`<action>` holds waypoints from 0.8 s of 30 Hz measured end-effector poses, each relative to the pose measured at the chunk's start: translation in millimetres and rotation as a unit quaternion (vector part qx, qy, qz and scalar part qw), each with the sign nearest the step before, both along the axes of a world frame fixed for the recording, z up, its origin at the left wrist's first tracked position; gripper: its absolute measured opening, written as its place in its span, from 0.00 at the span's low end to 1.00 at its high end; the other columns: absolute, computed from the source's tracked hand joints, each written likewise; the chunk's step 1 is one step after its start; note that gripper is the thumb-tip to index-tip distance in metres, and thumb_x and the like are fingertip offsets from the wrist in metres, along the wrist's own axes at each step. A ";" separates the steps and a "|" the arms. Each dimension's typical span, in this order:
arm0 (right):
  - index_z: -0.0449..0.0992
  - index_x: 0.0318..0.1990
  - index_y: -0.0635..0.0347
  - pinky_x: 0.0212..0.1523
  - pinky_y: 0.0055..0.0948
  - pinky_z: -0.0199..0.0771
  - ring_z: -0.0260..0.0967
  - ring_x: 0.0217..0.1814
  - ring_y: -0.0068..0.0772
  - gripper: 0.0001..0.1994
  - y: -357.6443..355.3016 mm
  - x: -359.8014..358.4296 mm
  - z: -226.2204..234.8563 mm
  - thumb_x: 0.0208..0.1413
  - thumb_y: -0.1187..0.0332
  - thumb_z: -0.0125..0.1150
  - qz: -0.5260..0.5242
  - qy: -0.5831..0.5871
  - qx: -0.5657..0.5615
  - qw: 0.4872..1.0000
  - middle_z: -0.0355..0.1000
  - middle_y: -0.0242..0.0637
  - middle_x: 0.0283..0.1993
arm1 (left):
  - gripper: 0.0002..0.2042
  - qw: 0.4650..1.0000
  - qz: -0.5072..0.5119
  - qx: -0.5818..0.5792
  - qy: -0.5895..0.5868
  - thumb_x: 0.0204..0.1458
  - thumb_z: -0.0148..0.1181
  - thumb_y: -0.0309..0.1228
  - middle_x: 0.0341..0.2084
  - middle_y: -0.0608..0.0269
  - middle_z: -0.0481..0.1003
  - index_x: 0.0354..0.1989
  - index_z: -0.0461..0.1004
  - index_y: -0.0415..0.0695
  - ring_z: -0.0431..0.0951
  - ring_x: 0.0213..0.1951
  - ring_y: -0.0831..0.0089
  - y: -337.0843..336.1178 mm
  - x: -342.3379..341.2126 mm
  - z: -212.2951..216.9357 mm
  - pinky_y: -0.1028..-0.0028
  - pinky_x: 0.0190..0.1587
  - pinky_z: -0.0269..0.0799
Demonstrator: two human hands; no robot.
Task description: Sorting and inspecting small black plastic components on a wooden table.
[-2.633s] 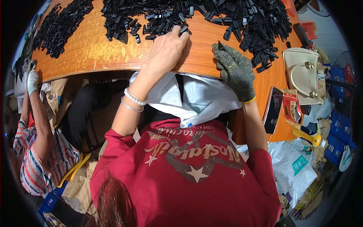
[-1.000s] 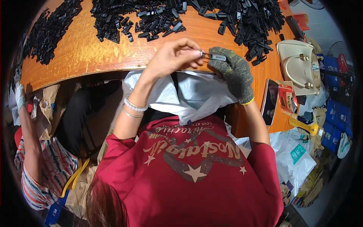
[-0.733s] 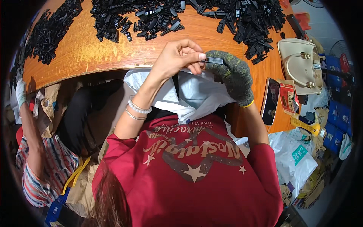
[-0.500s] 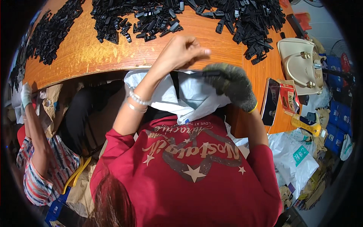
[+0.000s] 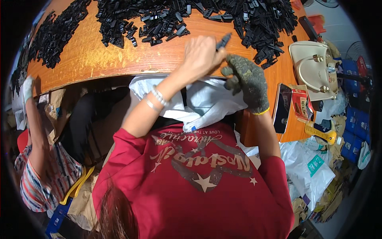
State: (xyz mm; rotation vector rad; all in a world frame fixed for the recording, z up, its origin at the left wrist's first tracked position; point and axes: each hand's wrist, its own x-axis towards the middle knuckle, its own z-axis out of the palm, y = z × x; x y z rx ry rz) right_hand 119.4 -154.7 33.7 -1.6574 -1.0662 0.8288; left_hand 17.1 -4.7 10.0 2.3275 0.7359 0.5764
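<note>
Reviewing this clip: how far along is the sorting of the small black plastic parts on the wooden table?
Done: hard to tell; a white bag hangs open at the table edge, its contents hidden. In hand: the bare left hand holds one black part above the edge, while the gloved right hand hangs beside it, apparently empty. Left: large heaps of black parts cover the table's far side, so most looks undone.

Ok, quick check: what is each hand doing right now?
Left hand: bare, closed on a small black plastic part.
Right hand: in a grey work glove, fingers loosely curled, holding nothing that shows.
</note>
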 end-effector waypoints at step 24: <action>0.69 0.57 0.69 0.24 0.16 0.68 0.69 0.29 0.16 0.20 21.1 -6.6 -11.9 0.58 0.69 0.55 -0.064 0.220 0.022 0.973 0.77 0.36 0.39 | 0.08 0.975 -0.049 0.215 0.018 0.46 0.56 0.22 0.31 0.45 0.72 0.33 0.67 0.34 0.75 0.30 0.48 46.6 -26.4 -13.3 0.59 0.33 0.73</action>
